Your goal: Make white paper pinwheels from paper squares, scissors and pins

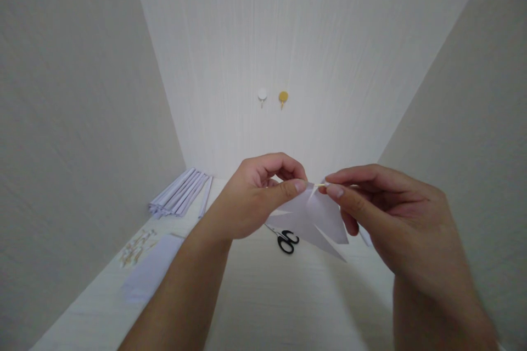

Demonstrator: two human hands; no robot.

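Observation:
A white sheet of paper [302, 214] with slits cut into it hangs between my hands, its pointed flaps spread downward. My left hand [257, 197] pinches the sheet's upper edge between thumb and fingers. Opposite it, my right hand [399, 214] is closed in a pinch on a thin, yellowish pin-like piece [320, 185] at the paper's top edge. Whether those right fingers also grip a paper corner, I cannot tell. Beneath the sheet, black-handled scissors [285, 243] lie on the table, their blades partly covered by my left hand and the paper.
Several rolled white paper sticks [181, 192] lie at the back left. Nearer are small gold and white pieces [138, 247] and a flat white paper [153, 266], partly behind my left forearm. A white hook [262, 95] and a yellow hook [283, 97] are on the back wall.

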